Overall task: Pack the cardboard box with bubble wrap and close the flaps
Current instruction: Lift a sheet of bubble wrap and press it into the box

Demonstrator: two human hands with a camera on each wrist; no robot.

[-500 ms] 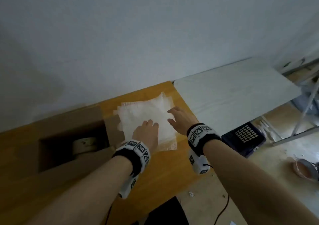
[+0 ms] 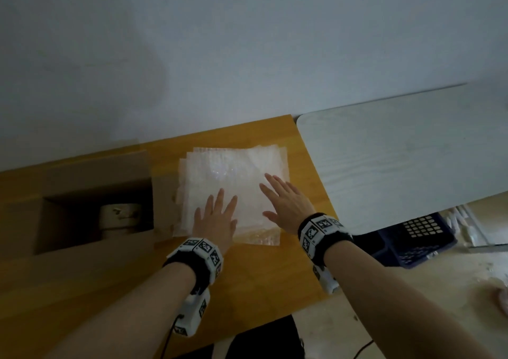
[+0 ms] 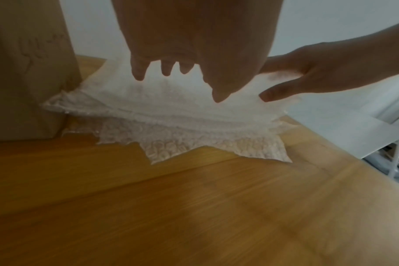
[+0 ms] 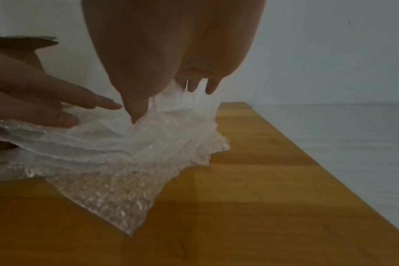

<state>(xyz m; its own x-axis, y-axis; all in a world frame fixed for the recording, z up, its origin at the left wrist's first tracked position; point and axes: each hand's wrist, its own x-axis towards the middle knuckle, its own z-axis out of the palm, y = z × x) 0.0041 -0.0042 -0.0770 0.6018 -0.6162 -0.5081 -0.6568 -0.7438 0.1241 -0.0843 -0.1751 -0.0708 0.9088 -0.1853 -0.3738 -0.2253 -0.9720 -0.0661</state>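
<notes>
A stack of clear bubble wrap sheets (image 2: 233,182) lies on the wooden table (image 2: 261,281), right of an open cardboard box (image 2: 82,193). A pale round object (image 2: 119,218) stands inside the box. My left hand (image 2: 217,218) lies with straight, spread fingers over the stack's near left part. Over the stack's right part, my right hand (image 2: 286,202) is also open with fingers spread. The left wrist view shows the left hand (image 3: 182,72) above the sheets (image 3: 171,122). In the right wrist view the right hand (image 4: 171,93) reaches down to the stack (image 4: 125,147).
A white table (image 2: 398,152) adjoins the wooden one on the right. Below it on the floor stands a dark blue crate (image 2: 417,235). A grey wall (image 2: 247,42) runs behind both tables. The box's right flap (image 2: 162,207) lies against the stack's left edge.
Both hands have opened out flat with fingers spread over the bubble wrap; half a second ago they were more curled on it. The view has shifted closer.
</notes>
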